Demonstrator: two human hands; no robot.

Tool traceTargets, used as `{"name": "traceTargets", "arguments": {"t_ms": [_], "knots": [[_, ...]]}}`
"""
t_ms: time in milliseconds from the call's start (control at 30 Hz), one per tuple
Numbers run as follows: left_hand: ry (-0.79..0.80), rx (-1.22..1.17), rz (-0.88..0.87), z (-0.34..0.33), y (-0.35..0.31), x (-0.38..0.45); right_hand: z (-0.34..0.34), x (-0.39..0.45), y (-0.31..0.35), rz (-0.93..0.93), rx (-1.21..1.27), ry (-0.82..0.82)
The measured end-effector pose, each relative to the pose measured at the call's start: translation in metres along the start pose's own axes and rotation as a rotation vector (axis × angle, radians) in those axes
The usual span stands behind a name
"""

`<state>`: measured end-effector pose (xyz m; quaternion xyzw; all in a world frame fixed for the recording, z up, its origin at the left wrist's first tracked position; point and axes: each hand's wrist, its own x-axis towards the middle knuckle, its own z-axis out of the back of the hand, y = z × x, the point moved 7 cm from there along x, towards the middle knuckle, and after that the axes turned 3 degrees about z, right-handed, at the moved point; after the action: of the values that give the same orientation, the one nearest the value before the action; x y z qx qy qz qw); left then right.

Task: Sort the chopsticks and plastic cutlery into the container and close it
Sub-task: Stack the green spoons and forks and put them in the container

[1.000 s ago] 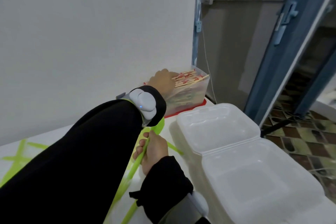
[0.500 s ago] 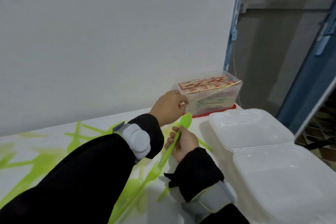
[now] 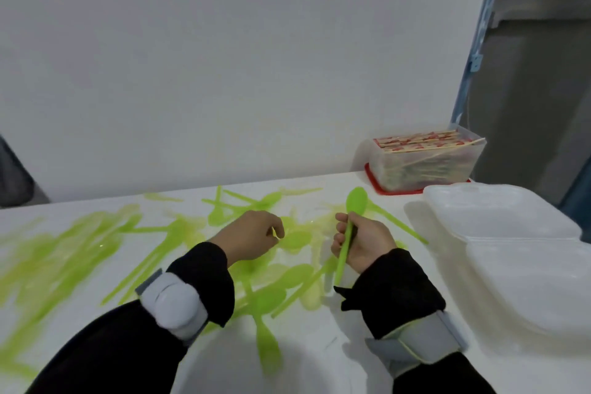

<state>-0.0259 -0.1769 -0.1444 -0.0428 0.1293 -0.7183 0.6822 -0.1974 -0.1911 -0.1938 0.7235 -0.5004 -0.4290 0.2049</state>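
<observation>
Many green plastic spoons and forks lie scattered across the white table. My right hand grips one green spoon by its handle, bowl pointing up and away. My left hand hovers over the pile with fingers loosely curled; I see nothing in it. At the far right a clear plastic tub holds wrapped chopsticks and stands on its red lid.
An open white foam clamshell box lies along the table's right side, close to my right hand. A white wall runs behind the table. A blue door frame stands at the far right.
My left hand has drawn back from the chopstick tub to the cutlery pile. The view has swung left. My right hand keeps hold of the green spoon.
</observation>
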Motion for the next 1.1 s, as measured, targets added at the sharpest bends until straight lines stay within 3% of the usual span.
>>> {"name": "traceTargets", "arguments": {"t_ms": [133, 200, 433, 800, 967, 1100], "knots": [[-0.133, 0.19, 0.032, -0.028, 0.002, -0.006, -0.002, -0.013, -0.014, 0.018, -0.049, -0.005], [-0.171, 0.157, 0.073, -0.033, 0.003, -0.002, -0.002, -0.017, -0.017, 0.027, -0.062, -0.013], [-0.37, -0.404, 0.073, -0.01, 0.002, -0.019, -0.004, -0.034, -0.026, 0.124, -0.11, -0.061], [-0.318, -1.195, 0.064, -0.018, -0.017, -0.044, -0.031, -0.052, -0.052, 0.185, -0.099, 0.03], [-0.326, -1.29, 0.135, -0.04, -0.014, -0.046, -0.04, -0.059, -0.059, 0.211, -0.188, 0.08], [-0.353, -1.135, 0.147, -0.043, -0.008, -0.049, -0.043, -0.063, -0.064, 0.171, -0.156, 0.131]]}}
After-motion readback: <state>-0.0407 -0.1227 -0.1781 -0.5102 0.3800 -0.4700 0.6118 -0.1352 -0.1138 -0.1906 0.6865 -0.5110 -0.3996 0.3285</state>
